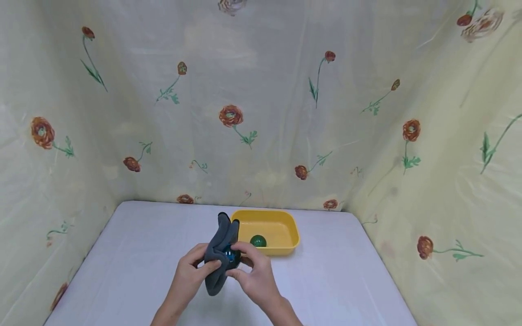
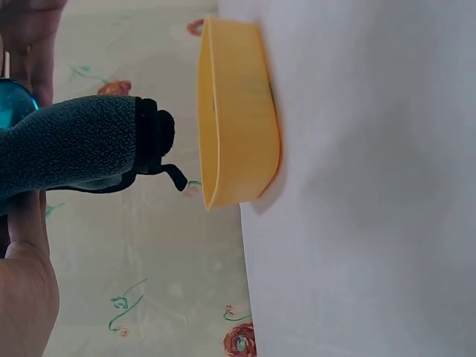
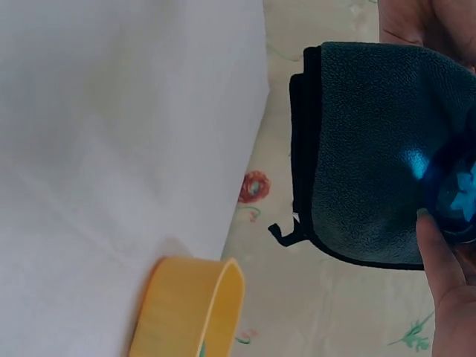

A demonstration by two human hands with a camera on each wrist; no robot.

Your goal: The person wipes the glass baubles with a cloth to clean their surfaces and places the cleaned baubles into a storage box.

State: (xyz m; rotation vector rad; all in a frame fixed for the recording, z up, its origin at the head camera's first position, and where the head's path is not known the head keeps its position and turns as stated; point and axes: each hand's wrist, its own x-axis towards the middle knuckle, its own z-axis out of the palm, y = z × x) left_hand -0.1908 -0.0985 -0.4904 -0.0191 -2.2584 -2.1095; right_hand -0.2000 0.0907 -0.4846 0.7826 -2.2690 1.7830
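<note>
In the head view my left hand (image 1: pixel 189 268) grips a folded dark grey cloth (image 1: pixel 217 237), its thumb on the near face. A shiny, see-through blue ball (image 1: pixel 233 256) lies against the cloth, with the fingers and thumb of my right hand (image 1: pixel 257 276) pinching it. Both hands are above the table, in front of the yellow tray. The right wrist view shows the plush cloth (image 3: pixel 364 149) with black edging and a small loop, and the blue ball (image 3: pixel 450 197) pressed to it. Only part of the ball (image 2: pixel 13 104) shows in the left wrist view.
A yellow tray (image 1: pixel 287 250) stands on the white table (image 1: pixel 334 280) just beyond my hands. Inside it, near the front wall, lies a green ball (image 1: pixel 258 241). Flower-patterned curtains (image 1: pixel 269 90) enclose the table at the back and both sides.
</note>
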